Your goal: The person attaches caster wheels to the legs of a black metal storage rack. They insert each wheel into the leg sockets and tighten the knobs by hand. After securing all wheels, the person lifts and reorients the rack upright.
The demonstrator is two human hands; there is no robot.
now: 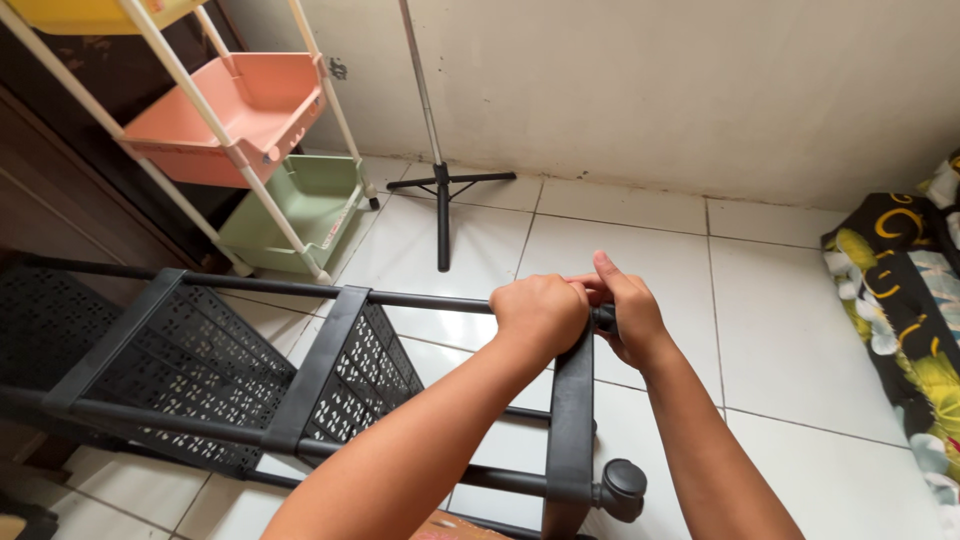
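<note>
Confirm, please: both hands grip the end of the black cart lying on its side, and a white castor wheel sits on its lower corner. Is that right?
Not quite: the castor wheel is black, not white, as the head view shows. The rest holds: the left hand and right hand grip the end of the black cart, which lies on its side.

Rack [250, 370] lies tipped on the floor [780, 330], left of centre. Both hands meet at its upper rod's end, left hand [540, 312] beside right hand [628, 315]. Caster [624, 488] below them. Cart [270, 130] behind left, stand [443, 190] behind, mattress [900, 300] right.
</note>
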